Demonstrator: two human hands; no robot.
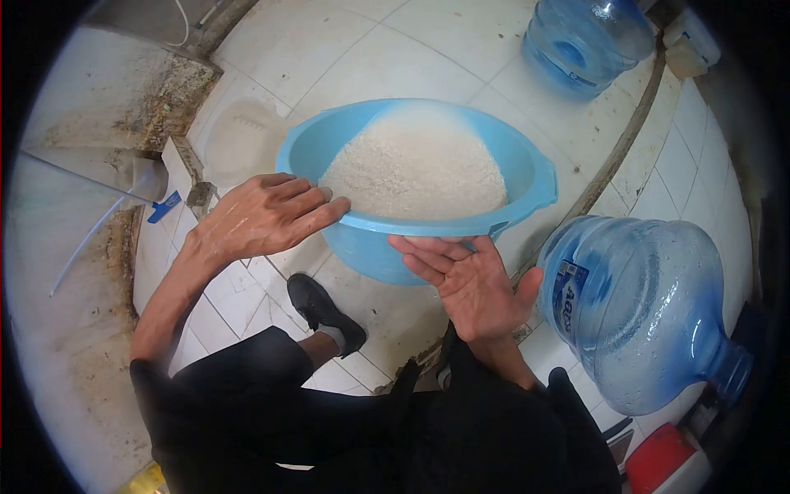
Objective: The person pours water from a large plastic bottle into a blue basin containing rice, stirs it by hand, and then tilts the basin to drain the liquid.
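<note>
A light blue plastic basin holds a heap of pale, rice-like grains. My left hand is at the near left side of the basin, its fingers bent over the rim and closed on it. Palm up, my right hand lies below the near rim, right of the middle. Its fingers are stretched out and reach under the rim, where the fingertips touch or nearly touch the basin. Nothing lies in the right palm.
A large clear blue water bottle lies on its side at the right. Another blue bottle is at the back right. A blue-headed squeegee leans at the left. My black shoe stands on the tiled floor. Something red is at lower right.
</note>
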